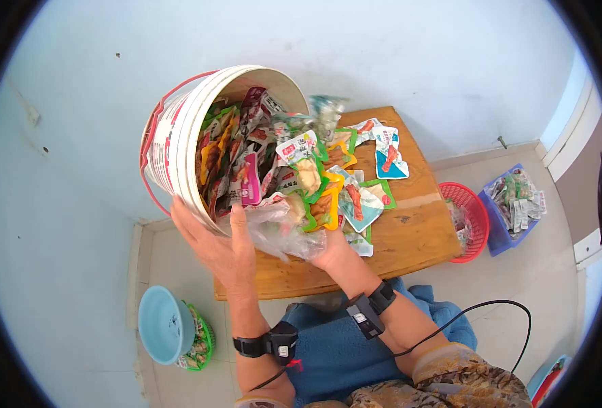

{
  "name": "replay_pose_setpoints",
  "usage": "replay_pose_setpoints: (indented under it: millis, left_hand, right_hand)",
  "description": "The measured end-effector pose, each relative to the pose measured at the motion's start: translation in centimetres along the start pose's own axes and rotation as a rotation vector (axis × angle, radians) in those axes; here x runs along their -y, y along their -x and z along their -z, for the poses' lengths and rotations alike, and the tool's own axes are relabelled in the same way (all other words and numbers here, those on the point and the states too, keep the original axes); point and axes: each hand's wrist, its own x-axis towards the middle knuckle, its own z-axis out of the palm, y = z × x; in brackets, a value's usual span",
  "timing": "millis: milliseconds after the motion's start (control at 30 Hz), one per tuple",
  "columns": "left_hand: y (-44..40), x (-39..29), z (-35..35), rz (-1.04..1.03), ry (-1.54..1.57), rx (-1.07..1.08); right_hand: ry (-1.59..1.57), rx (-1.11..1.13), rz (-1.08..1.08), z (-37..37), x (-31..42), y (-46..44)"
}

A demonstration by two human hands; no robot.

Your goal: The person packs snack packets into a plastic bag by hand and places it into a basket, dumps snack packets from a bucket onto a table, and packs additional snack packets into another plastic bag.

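Note:
A white bucket [179, 146] with a red handle is tipped on its side, its mouth facing right. Snack packets [236, 153] fill it and spill out onto the wooden table [416, 224]. My left hand [221, 250] grips the bucket's lower rim, fingers along the outside and thumb near the mouth. Close by, my right hand [333, 250] reaches under the spilled packets and a crumpled clear plastic bag [280, 234]; its fingers are hidden. Several colourful packets [359, 204] lie loose to the right of the bucket's mouth. One silvery packet [328, 112] is blurred above the pile.
On the floor to the right stand a red basket [481, 221] and a blue-purple basket [497, 241], both holding packets. At lower left a light blue basin [153, 326] overlaps a green basket [209, 340] of packets. A wall [382, 61] rises behind the table.

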Motion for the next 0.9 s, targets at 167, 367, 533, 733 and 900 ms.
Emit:
replay_pose_setpoints:
  millis: [167, 367, 533, 733, 900]
  left_hand:
    - [6.2, 0.8, -2.0, 0.377, 0.284, -0.165]
    - [9.6, 0.4, -3.4, 0.881, 0.878, 0.125]
    - [7.9, -0.4, -3.6, 0.967, 1.03, 0.157]
    - [7.8, 0.7, -5.9, 1.148, 1.178, 0.165]
    - [9.4, 1.6, -7.4, 1.094, 1.026, 0.125]
  right_hand:
    - [0.186, -0.139, 0.053, -2.1, 0.6, 1.2]
    - [0.515, -0.295, 0.128, 0.3, 1.1, 0.9]
    - [0.887, -0.55, -0.029, -3.7, 3.1, 2.8]
    - [1.906, -0.542, 0.466, -2.1, 5.3, 3.1]
    - [2.401, -0.626, 0.488, -5.4, 4.3, 5.2]
